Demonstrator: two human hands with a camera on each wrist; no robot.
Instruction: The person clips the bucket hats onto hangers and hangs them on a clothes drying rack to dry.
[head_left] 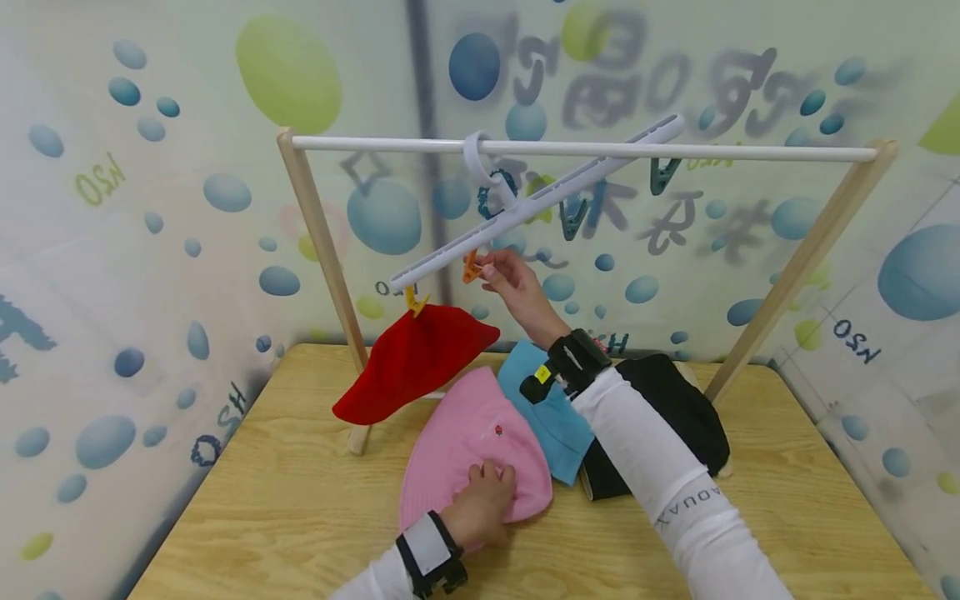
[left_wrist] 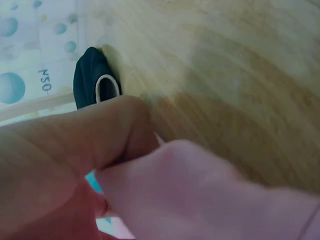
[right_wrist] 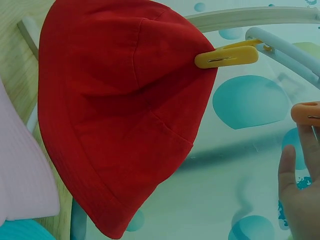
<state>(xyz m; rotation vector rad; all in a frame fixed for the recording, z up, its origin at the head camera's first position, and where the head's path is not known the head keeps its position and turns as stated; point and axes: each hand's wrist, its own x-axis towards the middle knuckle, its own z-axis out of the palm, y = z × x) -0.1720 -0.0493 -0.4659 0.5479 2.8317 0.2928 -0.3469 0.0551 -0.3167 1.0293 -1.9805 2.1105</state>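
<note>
The right hand is up high and pinches the orange clip, which sits on the underside of the hanger. The grip is likely on the clip's ends because pressing there makes its mouth part.

The left hand is down low with its fingers bent on the top of the pink hat. It grips the soft cloth, and this seems to keep the hat from sliding about. The pink hat lies on the table, in front of the person and below the orange clip, so it is near both hands.

The red hat hangs from the yellow clip at the low end of the hanger. The clip bites just a bit of the cloth, so the hat droops to one side. The hanger is hooked on the white bar and slopes down to the left, maybe because the red hat pulls on that end. Two green clips hang on the other side with nothing in them.

The blue hat is partly under the pink one. The black hat lies to its right, partly behind the right arm. Wooden legs hold the bar up, so the hanger has room to hang.
</note>
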